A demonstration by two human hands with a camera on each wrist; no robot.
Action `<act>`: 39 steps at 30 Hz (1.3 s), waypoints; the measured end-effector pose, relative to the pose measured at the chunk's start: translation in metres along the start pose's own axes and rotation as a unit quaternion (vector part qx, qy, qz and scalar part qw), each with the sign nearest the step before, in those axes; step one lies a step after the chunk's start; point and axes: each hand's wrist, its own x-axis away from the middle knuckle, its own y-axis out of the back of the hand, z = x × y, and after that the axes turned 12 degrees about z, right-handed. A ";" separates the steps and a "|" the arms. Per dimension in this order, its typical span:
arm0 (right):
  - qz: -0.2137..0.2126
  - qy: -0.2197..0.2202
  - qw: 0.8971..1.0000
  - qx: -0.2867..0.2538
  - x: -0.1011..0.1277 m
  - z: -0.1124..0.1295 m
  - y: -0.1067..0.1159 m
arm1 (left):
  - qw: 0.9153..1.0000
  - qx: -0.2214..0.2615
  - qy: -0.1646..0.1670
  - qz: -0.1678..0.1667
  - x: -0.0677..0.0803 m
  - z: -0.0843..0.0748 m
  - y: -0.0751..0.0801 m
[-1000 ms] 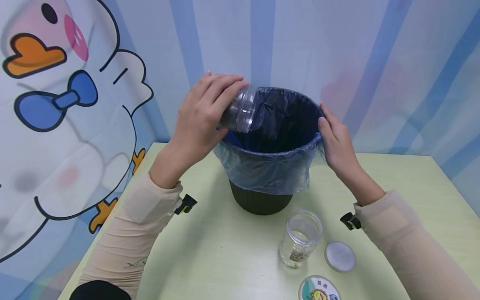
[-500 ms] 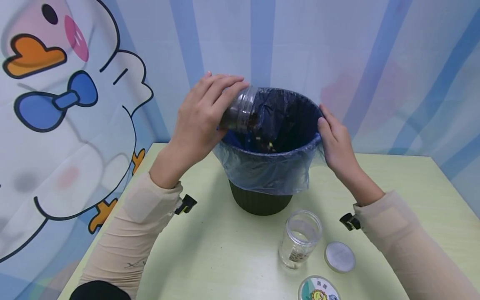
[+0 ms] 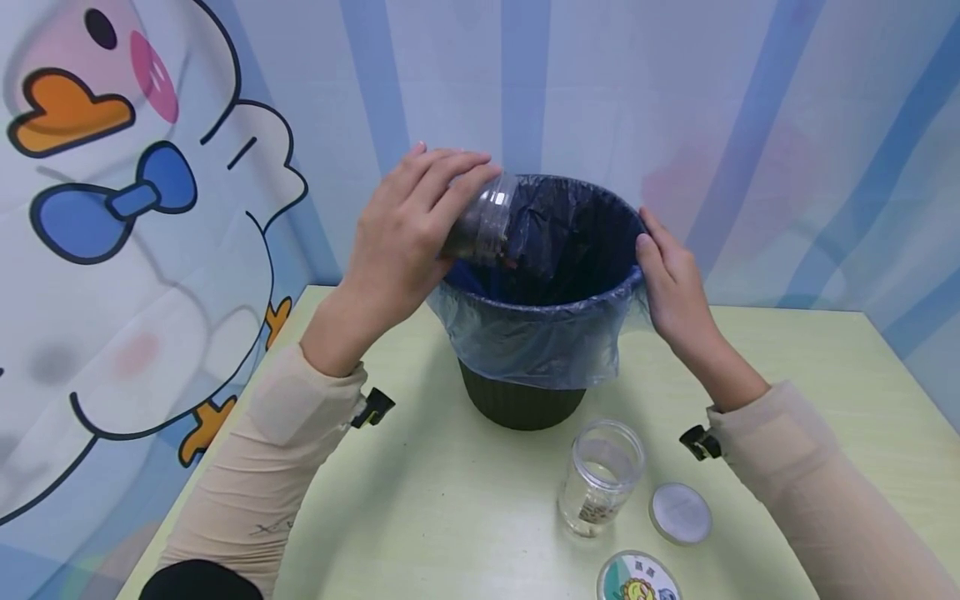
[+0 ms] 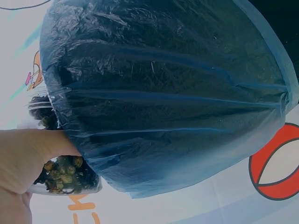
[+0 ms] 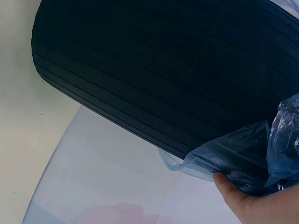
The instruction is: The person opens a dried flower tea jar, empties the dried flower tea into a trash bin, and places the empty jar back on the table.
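Observation:
My left hand (image 3: 408, 229) grips a clear jar (image 3: 491, 217), tipped on its side at the left rim of a dark trash can. In the left wrist view, dried yellowish and dark bits (image 4: 65, 175) show inside the jar beneath the hand (image 4: 28, 158). A few reddish-brown bits sit at the jar's mouth. The trash can (image 3: 521, 404) stands on the table, and a translucent blue bag (image 3: 532, 346) lines it and folds over its rim. With thumb and fingers, my right hand (image 3: 675, 287) holds the can's right rim through the bag; the right wrist view shows the thumb on the plastic.
A second clear jar (image 3: 600, 483), uncapped and with a printed label, stands in front of the can. Beside it lies a plain grey lid (image 3: 680, 512); a lid with a flower picture (image 3: 637, 579) is nearer the front edge. A cartoon-printed backdrop (image 3: 600, 100) hangs behind the table.
Half a second ago several bits were dropping from the tipped jar into the bag; now only a few show at its mouth. Both hands have stayed nearly in place.

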 end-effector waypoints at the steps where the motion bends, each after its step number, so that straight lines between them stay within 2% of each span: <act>1: 0.000 0.000 1.000 -0.001 0.000 0.000 0.000 | 1.000 -0.002 -0.001 0.000 0.000 0.000 0.000; 9: -0.002 -0.002 1.000 0.001 0.000 0.000 0.000 | 1.000 -0.018 -0.004 0.000 -0.002 -0.001 -0.002; 19: -0.001 -0.001 1.000 0.005 0.000 -0.001 0.001 | 0.999 -0.043 -0.019 -0.020 -0.005 -0.004 -0.005; 25: -0.001 -0.002 1.000 0.004 0.000 -0.001 0.001 | 0.998 -0.054 -0.030 -0.020 -0.005 -0.005 -0.006; 39: -0.004 0.002 1.000 0.001 0.000 0.000 -0.001 | 0.998 -0.054 -0.037 -0.017 -0.003 -0.004 -0.005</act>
